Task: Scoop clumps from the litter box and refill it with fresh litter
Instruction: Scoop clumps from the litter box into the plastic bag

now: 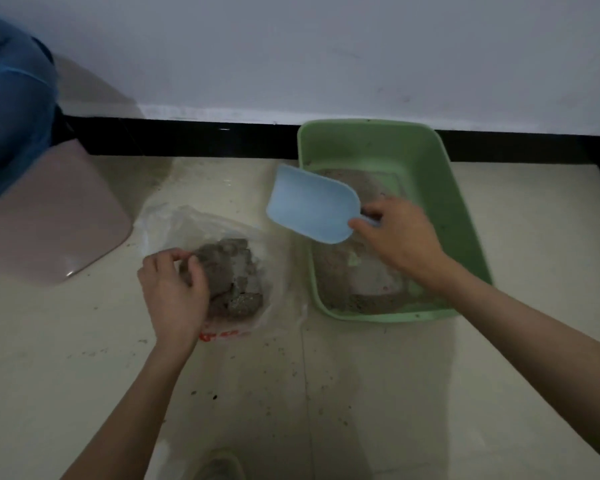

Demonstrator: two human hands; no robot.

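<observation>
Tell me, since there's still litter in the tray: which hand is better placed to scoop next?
Right. The right hand already grips the blue scoop over the green litter box; the left hand holds the plastic bag of clumps.
</observation>
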